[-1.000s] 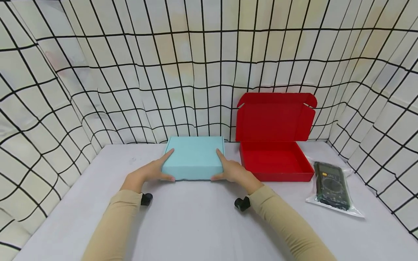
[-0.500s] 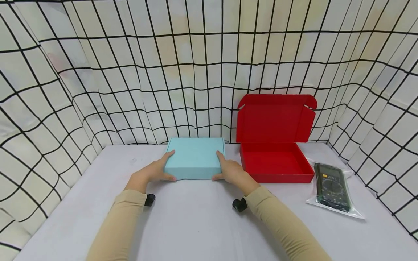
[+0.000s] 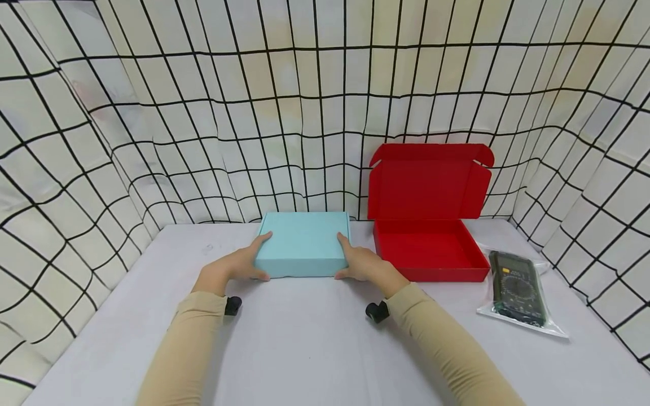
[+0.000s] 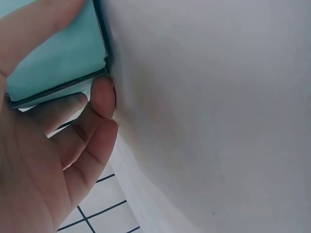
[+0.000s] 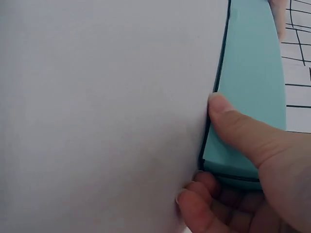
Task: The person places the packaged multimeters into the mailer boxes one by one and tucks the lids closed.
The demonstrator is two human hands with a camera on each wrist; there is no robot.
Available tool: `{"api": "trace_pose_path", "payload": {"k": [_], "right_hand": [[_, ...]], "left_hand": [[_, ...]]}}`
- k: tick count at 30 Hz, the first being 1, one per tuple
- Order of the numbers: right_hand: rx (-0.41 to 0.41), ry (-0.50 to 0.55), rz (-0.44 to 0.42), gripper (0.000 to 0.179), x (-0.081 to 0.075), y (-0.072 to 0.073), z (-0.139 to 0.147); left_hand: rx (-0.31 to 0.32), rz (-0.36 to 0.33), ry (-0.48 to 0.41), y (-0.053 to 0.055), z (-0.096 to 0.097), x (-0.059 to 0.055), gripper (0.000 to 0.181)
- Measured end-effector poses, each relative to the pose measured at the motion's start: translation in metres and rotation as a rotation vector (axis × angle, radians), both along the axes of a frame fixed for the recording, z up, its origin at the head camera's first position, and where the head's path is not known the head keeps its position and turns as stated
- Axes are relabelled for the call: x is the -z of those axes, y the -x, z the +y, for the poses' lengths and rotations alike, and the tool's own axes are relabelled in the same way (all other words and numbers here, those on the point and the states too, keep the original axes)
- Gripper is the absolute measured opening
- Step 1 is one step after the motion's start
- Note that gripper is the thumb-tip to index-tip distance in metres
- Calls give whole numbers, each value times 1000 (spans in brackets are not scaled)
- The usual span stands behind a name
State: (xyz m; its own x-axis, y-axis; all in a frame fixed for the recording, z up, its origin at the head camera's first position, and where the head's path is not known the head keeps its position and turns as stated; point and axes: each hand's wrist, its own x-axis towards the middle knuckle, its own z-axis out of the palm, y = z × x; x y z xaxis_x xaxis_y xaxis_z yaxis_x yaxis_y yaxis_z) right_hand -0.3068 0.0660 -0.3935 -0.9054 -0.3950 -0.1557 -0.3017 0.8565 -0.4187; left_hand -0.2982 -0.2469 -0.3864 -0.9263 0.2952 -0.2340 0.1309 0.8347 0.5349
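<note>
A closed light blue cardboard box (image 3: 304, 235) lies flat near the back of the white table, between both hands. My left hand (image 3: 235, 267) grips its left front corner, thumb on the front face and the other fingers bent along the left side in the left wrist view. At the opposite corner my right hand (image 3: 369, 266) holds the box the same way. Its thumb presses the front face in the right wrist view, while the curled fingers (image 5: 197, 211) reach the short side low by the table. Whatever the box contains is hidden.
Close to the right stands a red cardboard box (image 3: 430, 275) with its lid raised. Beside it lies a multimeter (image 3: 517, 288) in a clear plastic bag. White cloth walls with black grid lines (image 3: 320, 113) enclose the table's back and sides.
The light blue box has shifted a few pixels to the right at its left front corner, the left hand along with it. Both hands keep their hold. The red box and multimeter stay put.
</note>
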Motion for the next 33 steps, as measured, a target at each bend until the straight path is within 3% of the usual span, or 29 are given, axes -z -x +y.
{"api": "trace_pose_path", "payload": {"k": [14,20,25,33], "right_hand": [[-4,-25,96,99,-4,0,-1],[-17,-2,38,102,-4,3,2],[-47,41,-37,104,-2,3,7],[-34,84,-24,101,8,5,10]], "left_hand": [[-31,53,47,4,4,-1,109],[-43,16,33,4,4,-2,112],[-4,-12,5,-2,-3,3,112],[19,-5,7,-5,-7,2,108]]}}
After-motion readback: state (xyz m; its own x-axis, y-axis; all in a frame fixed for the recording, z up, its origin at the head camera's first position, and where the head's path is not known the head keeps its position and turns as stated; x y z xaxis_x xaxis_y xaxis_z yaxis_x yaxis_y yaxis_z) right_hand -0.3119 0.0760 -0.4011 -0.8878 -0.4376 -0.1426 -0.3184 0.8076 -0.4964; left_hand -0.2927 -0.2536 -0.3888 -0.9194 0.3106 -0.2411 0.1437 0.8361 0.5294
